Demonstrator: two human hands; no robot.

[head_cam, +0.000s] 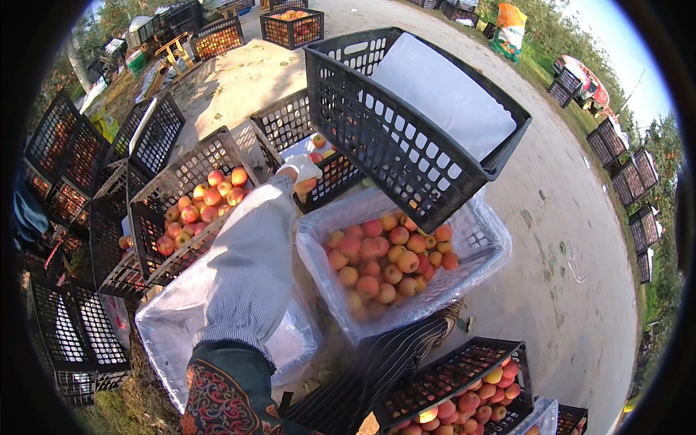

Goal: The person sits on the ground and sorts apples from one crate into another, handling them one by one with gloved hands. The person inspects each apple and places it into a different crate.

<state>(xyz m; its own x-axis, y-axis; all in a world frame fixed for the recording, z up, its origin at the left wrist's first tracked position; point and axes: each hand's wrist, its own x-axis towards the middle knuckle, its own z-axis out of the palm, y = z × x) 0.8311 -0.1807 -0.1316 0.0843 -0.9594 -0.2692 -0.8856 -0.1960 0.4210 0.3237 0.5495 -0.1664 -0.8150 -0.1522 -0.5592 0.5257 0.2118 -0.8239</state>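
Observation:
My left hand [304,169], in a white glove below a striped sleeve, is closed around an apple [305,186]. It is over the near side of a black plastic crate [280,122] that holds a few apples on a white liner. A black crate [402,147] with a white sheet [440,87] inside sits higher, overlapping that crate and a crate lined with clear plastic film [486,261], which contains many apples [407,261]. Under my forearm is another film-lined crate [168,331]. My right hand is out of view.
Left of my arm stands a crate of apples [190,213], with stacked black crates [60,141] beyond. Another apple crate [462,370] is at the bottom right, beside my legs in striped trousers [375,375]. More crates and a red vehicle [590,81] line the path.

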